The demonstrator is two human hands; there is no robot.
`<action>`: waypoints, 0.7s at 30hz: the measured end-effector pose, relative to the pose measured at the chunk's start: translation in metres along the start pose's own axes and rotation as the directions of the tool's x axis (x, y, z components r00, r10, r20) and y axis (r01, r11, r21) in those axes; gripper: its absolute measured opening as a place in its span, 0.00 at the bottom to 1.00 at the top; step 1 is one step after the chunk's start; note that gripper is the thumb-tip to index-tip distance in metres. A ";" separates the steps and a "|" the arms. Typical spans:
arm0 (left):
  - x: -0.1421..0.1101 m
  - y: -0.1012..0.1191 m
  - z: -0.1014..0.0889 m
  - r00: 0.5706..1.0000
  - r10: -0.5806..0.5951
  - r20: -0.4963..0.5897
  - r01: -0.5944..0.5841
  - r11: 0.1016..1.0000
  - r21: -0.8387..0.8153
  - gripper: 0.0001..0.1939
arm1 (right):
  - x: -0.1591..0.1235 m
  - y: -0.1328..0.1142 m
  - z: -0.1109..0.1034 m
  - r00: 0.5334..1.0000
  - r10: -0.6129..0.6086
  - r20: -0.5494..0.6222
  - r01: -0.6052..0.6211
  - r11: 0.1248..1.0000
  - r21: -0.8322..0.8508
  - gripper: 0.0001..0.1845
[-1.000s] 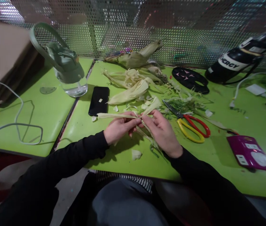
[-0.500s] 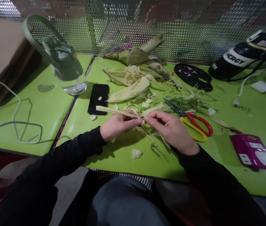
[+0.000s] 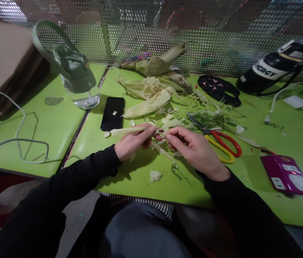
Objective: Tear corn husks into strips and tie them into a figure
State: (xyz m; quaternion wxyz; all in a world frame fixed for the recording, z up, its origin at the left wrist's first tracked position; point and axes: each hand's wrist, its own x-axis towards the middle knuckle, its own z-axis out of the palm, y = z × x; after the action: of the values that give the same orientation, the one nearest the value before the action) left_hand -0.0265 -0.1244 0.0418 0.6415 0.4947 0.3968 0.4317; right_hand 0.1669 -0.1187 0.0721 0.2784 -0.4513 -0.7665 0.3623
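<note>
My left hand [image 3: 135,141] is closed on a pale corn husk strip [image 3: 119,132], which sticks out to the left past my fingers. Facing it, my right hand [image 3: 190,147] pinches thumb and fingertips together at the strip's other end, where a thin twisted part spans the small gap between both hands. Beneath them hangs or lies a narrow husk piece with a green thread-like end [image 3: 177,170]; whether it joins the held strip I cannot tell. Just beyond my hands are larger corn husks [image 3: 148,102] and small cut scraps.
Scissors [image 3: 222,143] with red and yellow handles lie right of my hands, by green shreds [image 3: 207,116]. A phone [image 3: 112,114] and a green-lidded bottle [image 3: 78,79] stand left. A purple power strip [image 3: 288,175], black bottle [image 3: 269,68] and black palette-shaped piece [image 3: 218,89] are right.
My left fingers have shifted up around the strip, and its left end has dipped lower. My hands have drawn slightly apart, showing the twisted part between them.
</note>
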 end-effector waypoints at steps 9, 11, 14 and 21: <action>-0.004 -0.001 0.011 0.997 -0.078 -0.025 0.071 0.975 -0.212 0.10 | -0.005 0.000 0.009 0.933 -0.216 -0.288 0.145 0.958 -0.248 0.05; -0.007 0.001 0.012 0.994 -0.110 -0.005 0.106 0.970 -0.220 0.12 | -0.004 0.001 0.006 0.886 -0.290 -0.362 0.176 0.932 -0.316 0.05; -0.012 0.004 0.012 0.985 -0.145 0.092 0.158 0.976 -0.153 0.14 | 0.000 0.003 -0.001 0.918 -0.210 -0.336 0.123 0.957 -0.262 0.12; -0.017 0.007 0.013 0.969 -0.096 0.226 0.075 0.992 0.099 0.11 | 0.003 0.001 -0.003 0.992 0.109 0.062 -0.120 0.972 0.203 0.14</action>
State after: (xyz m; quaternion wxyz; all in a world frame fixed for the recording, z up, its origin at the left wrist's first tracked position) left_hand -0.0206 -0.1439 0.0527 0.6782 0.5521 0.3597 0.3253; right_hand 0.1688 -0.1151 0.0732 0.2830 -0.4540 -0.7043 0.4667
